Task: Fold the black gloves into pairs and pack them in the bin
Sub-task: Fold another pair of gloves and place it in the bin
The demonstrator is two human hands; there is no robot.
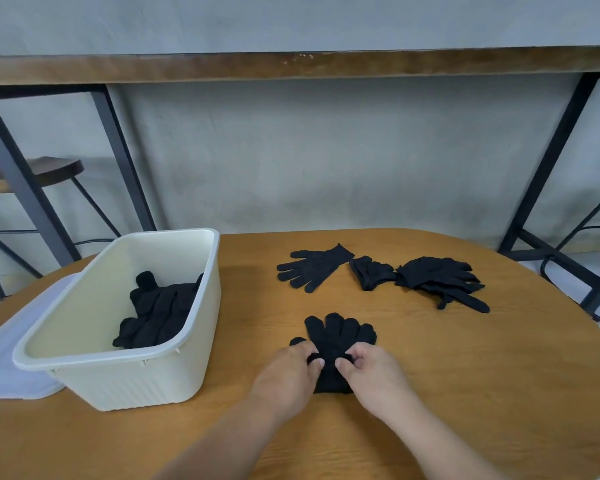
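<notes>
Left hand [291,367] and right hand [368,367] both pinch the black gloves [340,336] near the surface's [465,375] front edge, beside the bin [125,382].

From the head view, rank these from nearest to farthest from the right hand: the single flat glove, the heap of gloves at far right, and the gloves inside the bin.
From the right hand:
1. Single flat glove, straight ahead across the table.
2. Heap of gloves, ahead and right; nearly level with the first, a close call.
3. Gloves inside the bin, far left.
</notes>
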